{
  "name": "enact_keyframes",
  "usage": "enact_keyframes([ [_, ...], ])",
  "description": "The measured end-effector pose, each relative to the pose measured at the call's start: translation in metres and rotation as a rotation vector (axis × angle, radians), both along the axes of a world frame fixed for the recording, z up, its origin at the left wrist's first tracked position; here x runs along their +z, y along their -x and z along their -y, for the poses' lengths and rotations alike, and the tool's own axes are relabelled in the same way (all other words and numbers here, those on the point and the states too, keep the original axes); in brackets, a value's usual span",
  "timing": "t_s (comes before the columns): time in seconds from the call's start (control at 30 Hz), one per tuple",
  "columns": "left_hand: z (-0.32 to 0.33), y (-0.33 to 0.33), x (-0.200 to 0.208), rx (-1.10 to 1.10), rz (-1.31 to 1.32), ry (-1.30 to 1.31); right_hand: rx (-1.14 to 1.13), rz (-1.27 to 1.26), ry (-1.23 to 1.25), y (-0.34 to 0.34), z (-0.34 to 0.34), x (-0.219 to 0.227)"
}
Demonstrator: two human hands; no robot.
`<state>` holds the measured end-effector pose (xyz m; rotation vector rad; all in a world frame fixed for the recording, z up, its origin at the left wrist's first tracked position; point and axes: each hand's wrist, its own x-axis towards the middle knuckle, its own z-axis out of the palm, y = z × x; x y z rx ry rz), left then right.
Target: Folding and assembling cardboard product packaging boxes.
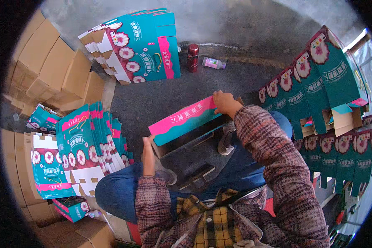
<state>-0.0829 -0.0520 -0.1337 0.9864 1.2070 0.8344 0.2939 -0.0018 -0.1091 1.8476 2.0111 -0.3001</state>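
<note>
Between my knees is a teal and pink cardboard gift box (184,118), tilted, with a dark gap along its near side and brown board showing at its ends. My right hand (226,103) is closed over the box's far right corner, fingers bent around the edge. Against the left end, my left hand (147,157) stands upright with its fingers stretched out and pressed together, at or touching the board. The box hides part of that hand's fingers and the inner side of my right fingers.
Flat printed cartons (76,144) lean in a stack at left, more (144,49) by the wall. Rows of formed gift boxes (337,76) stand at right. Brown cartons (41,58) pile up far left. A red flask (193,58) and a plastic bottle (213,63) are near the wall.
</note>
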Motion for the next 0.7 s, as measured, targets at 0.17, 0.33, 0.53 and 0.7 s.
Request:
enact_keyframes([
  [0.17,-0.001,-0.018,-0.012,-0.015,0.08,-0.064,0.082,0.098,-0.025,-0.003,0.005,-0.011],
  [0.33,0.001,-0.003,-0.048,-0.239,-0.481,-0.211,0.131,0.069,-0.132,0.006,0.009,-0.003],
  [0.53,-0.001,-0.011,-0.049,-0.261,-0.513,-0.221,-0.213,-0.042,-0.15,-0.033,-0.005,0.041],
  [0.7,-0.001,0.005,-0.063,-0.229,-0.525,-0.29,-0.357,-0.362,0.355,-0.015,0.003,0.065],
])
